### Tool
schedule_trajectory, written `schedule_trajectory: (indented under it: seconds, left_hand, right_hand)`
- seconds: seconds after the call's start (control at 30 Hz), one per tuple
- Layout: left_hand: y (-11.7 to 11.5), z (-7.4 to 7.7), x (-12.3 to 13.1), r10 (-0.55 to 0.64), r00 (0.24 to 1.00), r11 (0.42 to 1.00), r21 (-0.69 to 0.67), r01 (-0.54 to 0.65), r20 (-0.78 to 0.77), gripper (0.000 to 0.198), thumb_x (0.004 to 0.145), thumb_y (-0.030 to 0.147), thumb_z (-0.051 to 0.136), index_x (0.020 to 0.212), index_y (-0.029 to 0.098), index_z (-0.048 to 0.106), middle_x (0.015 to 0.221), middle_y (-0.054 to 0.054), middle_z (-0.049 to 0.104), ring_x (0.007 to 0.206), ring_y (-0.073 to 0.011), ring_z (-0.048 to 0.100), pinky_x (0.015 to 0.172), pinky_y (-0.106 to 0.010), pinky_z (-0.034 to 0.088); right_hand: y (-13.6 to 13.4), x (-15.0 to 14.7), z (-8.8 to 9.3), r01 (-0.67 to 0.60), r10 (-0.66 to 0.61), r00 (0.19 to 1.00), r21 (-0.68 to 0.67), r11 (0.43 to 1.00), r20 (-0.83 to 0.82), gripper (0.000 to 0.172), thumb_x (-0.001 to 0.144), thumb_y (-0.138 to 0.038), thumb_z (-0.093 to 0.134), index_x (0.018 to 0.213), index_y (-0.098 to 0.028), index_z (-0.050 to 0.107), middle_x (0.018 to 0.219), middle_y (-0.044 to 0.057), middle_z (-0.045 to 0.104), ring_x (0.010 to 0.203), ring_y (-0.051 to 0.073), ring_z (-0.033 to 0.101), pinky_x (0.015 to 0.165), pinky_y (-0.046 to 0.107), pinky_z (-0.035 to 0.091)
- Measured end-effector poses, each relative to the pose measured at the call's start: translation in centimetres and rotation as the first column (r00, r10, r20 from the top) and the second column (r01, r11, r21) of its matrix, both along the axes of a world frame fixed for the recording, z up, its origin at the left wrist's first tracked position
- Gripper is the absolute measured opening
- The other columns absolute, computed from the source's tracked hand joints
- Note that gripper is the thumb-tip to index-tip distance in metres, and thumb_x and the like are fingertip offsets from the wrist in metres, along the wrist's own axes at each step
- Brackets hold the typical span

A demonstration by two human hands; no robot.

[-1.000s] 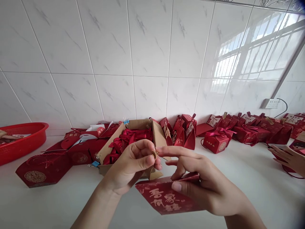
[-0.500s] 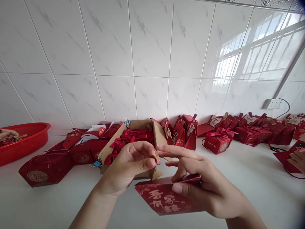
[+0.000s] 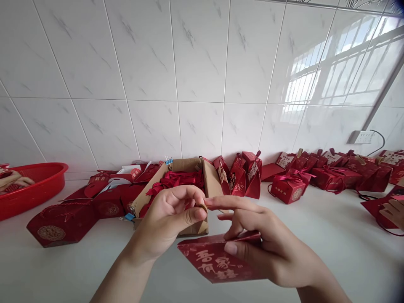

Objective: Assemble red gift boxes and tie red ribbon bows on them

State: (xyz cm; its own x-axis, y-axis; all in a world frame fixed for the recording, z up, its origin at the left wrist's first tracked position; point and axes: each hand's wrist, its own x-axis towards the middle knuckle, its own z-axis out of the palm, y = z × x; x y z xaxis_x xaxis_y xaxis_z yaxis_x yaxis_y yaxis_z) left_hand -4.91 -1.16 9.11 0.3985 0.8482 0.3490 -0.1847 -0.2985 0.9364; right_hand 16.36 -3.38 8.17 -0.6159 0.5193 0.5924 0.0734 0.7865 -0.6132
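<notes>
Pinching a small gold-coloured piece [image 3: 205, 208] at six o'clock, the left hand [image 3: 168, 221] presumably steadies it for the extended index finger of the right hand [image 3: 271, 240], whose thumb clamps the red Chinese-lettered carton [image 3: 217, 266] against other fingers at half past five.

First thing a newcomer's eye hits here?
Probably the hands at front centre: the left hand pinches a small gold-coloured piece, while the right hand holds a red printed packet, index finger stretched toward that piece. Next, the open cardboard box of red ribbons just behind, and the red basket at the left edge.
</notes>
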Motion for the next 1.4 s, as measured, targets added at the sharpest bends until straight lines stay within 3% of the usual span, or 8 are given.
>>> schedule_trajectory:
  seconds: [0.17, 0.4, 0.6, 0.77, 0.87, 1.03, 1.23, 1.4]
  left_hand:
    - [-0.1, 0.0, 0.0, 0.052, 0.999, 0.998, 0.035, -0.052, 0.000, 0.020, 0.073, 0.030, 0.078, 0.072, 0.019, 0.061, 0.073, 0.003, 0.053, 0.072, -0.0079, 0.050, 0.065, -0.015, 0.042]
    - [0.6, -0.3, -0.2, 0.195, 0.980, 0.978, 0.081, -0.190, -0.050, 0.021, 0.071, 0.032, 0.079, 0.074, 0.020, 0.062, 0.069, 0.004, 0.051, 0.066, -0.0071, 0.044, 0.060, -0.015, 0.039]
    - [0.5, 0.0, -0.6, 0.287, 0.947, 0.951, 0.158, -0.264, -0.143, 0.016, 0.076, 0.031, 0.074, 0.077, 0.021, 0.062, 0.073, 0.003, 0.057, 0.067, -0.0081, 0.052, 0.062, -0.017, 0.043]
    - [-0.6, 0.7, -1.9, 0.498, 0.837, 0.807, 0.475, -0.350, -0.229, 0.007, 0.080, 0.026, 0.071, 0.076, 0.024, 0.066, 0.078, 0.003, 0.067, 0.075, -0.0104, 0.061, 0.069, -0.019, 0.048]
    - [-1.4, 0.8, -2.0, 0.533, 0.800, 0.729, 0.630, -0.267, -0.278, 0.009, 0.078, 0.019, 0.073, 0.076, 0.026, 0.068, 0.076, 0.006, 0.069, 0.071, -0.0084, 0.063, 0.063, -0.016, 0.049]
    - [-2.2, 0.6, -1.0, 0.507, 0.769, 0.675, 0.735, -0.073, -0.389, 0.018, 0.080, 0.009, 0.068, 0.079, 0.026, 0.073, 0.074, 0.006, 0.068, 0.071, -0.0078, 0.062, 0.068, -0.017, 0.049]
    - [-1.9, 0.5, -0.8, 0.665, 0.639, 0.532, 0.846, -0.041, -0.387, 0.015, 0.077, 0.017, 0.073, 0.077, 0.031, 0.076, 0.064, 0.004, 0.052, 0.065, -0.0102, 0.049, 0.069, -0.024, 0.040]
    - [-1.7, 0.6, -1.0, 0.684, 0.630, 0.467, 0.884, 0.008, -0.368, 0.014, 0.080, 0.021, 0.070, 0.077, 0.034, 0.076, 0.063, 0.003, 0.045, 0.064, -0.0115, 0.045, 0.065, -0.026, 0.036]
  right_hand:
    - [0.1, 0.0, -0.2, -0.002, 0.002, 1.000, -0.013, 1.000, -0.001, 0.012, 0.087, -0.009, 0.057, 0.081, -0.018, 0.051, 0.143, 0.009, 0.046, 0.125, 0.021, 0.052, 0.102, 0.032, 0.046]
    - [0.4, -0.3, -0.6, 0.015, -0.015, 1.000, 0.007, 1.000, 0.007, 0.012, 0.087, -0.010, 0.057, 0.083, -0.020, 0.052, 0.142, 0.007, 0.047, 0.123, 0.019, 0.053, 0.101, 0.033, 0.047]
    - [1.4, -0.4, -1.1, 0.059, -0.059, 0.998, -0.042, 0.997, -0.002, 0.011, 0.089, -0.012, 0.055, 0.084, -0.021, 0.053, 0.142, 0.006, 0.047, 0.128, 0.020, 0.049, 0.099, 0.034, 0.048]
    - [2.6, -0.4, -1.6, 0.261, -0.267, 0.958, -0.066, 0.963, -0.101, 0.013, 0.090, -0.012, 0.053, 0.080, -0.021, 0.051, 0.132, 0.007, 0.053, 0.128, 0.020, 0.049, 0.088, 0.030, 0.054]
    - [3.0, -0.6, -1.7, 0.324, -0.332, 0.926, -0.077, 0.943, -0.179, 0.014, 0.090, -0.014, 0.053, 0.078, -0.021, 0.052, 0.123, 0.008, 0.057, 0.120, 0.019, 0.054, 0.085, 0.029, 0.055]
    - [2.6, -1.3, -1.9, 0.284, -0.295, 0.935, -0.086, 0.955, -0.194, 0.012, 0.090, -0.015, 0.055, 0.080, -0.021, 0.053, 0.120, 0.007, 0.058, 0.117, 0.018, 0.056, 0.088, 0.029, 0.055]
    - [1.6, -2.0, -2.1, 0.206, -0.217, 0.964, -0.087, 0.975, -0.153, 0.012, 0.090, -0.011, 0.051, 0.084, -0.020, 0.055, 0.120, 0.011, 0.056, 0.121, 0.022, 0.053, 0.079, 0.028, 0.058]
    - [0.6, -2.2, -1.9, 0.196, -0.203, 0.971, -0.068, 0.978, -0.127, 0.012, 0.091, -0.010, 0.048, 0.085, -0.020, 0.052, 0.122, 0.011, 0.054, 0.109, 0.020, 0.061, 0.072, 0.026, 0.058]
